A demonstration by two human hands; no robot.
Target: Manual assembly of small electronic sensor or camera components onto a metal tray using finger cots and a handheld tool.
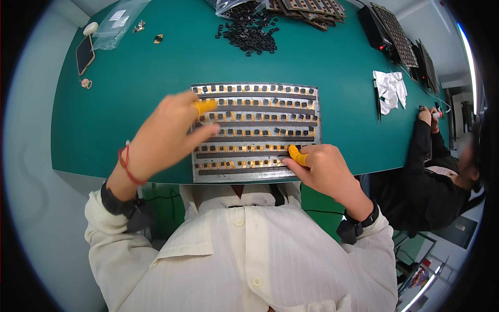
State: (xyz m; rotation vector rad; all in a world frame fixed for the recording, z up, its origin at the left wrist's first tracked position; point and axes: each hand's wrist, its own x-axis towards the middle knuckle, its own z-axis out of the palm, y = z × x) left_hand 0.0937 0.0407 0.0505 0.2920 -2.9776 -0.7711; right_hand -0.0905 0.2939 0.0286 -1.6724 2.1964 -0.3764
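Grey fixture tray at near table edge, rows being loaded with small black parts. Left hand spread, nothing gripped; right hand curled, capped fingertip pressed on lower row. Careful seating likely needed next.

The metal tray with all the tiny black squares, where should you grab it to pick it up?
Probably by its two short ends, one hand from the left and one from the right. The tray is wide, flat and thin, and loose little parts sit in rows on top, so it should stay level. Its near edge juts past the table edge, so fingers could also slip under there.
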